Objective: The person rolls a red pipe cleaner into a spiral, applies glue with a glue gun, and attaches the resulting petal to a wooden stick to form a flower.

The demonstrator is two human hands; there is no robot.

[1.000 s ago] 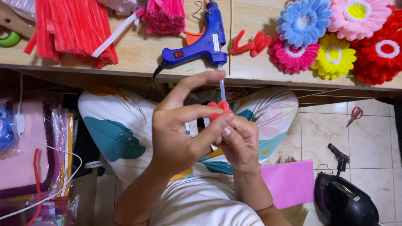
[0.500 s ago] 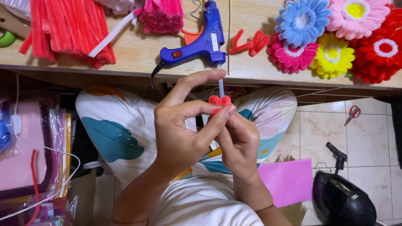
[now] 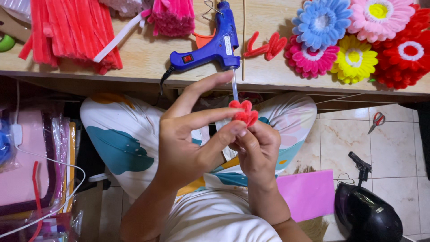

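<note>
Still both hands (image 3: 215, 143) on red piece (image 3: 244, 112)

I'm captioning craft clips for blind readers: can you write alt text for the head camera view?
Two hands work a small red pipe-cleaner shape over the person's lap: the left hand pinches it and the right hand grips it from below. Ahead, a wooden table holds a blue glue gun, red pipe cleaners and finished fuzzy flowers.
</note>
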